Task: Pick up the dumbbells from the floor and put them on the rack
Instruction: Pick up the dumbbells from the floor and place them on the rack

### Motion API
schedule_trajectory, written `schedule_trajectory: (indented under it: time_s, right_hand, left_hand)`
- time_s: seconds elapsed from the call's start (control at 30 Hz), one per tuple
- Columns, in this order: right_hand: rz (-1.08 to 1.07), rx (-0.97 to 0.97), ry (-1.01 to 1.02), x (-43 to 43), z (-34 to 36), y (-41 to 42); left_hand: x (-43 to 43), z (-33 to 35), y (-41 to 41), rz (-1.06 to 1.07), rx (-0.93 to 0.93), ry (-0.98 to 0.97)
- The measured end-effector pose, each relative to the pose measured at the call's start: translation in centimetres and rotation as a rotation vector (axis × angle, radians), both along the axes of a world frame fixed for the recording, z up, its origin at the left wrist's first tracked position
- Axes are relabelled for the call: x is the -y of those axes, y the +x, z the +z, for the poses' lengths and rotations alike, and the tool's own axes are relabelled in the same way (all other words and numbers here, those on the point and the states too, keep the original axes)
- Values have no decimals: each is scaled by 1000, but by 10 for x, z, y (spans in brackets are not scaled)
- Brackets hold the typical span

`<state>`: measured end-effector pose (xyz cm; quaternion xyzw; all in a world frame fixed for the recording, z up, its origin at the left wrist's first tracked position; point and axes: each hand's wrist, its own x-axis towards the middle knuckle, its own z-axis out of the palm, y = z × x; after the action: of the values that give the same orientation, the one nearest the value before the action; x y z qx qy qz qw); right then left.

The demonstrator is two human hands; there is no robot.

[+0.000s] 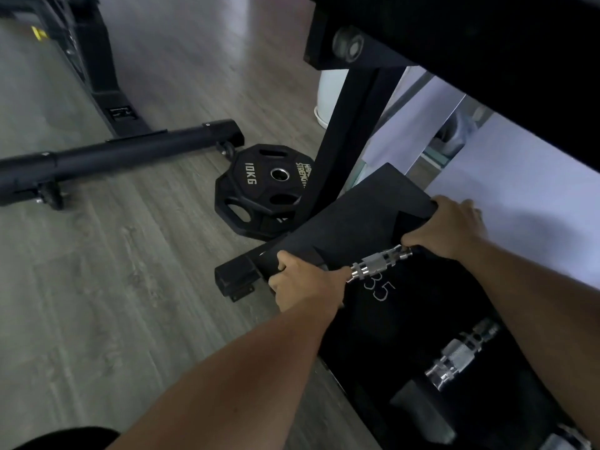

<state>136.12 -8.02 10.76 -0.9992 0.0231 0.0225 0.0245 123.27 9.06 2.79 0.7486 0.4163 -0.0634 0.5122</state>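
A black hex dumbbell sits at the left end of the rack's lowest shelf. My left hand clasps the lower left edge of its big black head. My right hand holds the head's right edge. Its chrome handle shows between my hands, and below it is a black face marked "35". Further right on the same shelf lies a second dumbbell with a chrome handle. I cannot tell whether the held dumbbell rests fully on the shelf.
A black 10 kg weight plate lies on the grey wood floor against the rack's upright. The rack's foot sticks out to the left. A wheeled bench base crosses the floor at left. An upper shelf hangs overhead.
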Motion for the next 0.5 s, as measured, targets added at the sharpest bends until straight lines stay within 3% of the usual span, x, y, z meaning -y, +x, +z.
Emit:
schedule_trajectory:
  time_s: [0.5]
  right_hand:
    - [152,-131,-232,-26,6,27]
  left_hand:
    - [6,-17,-20,-73,20,-134]
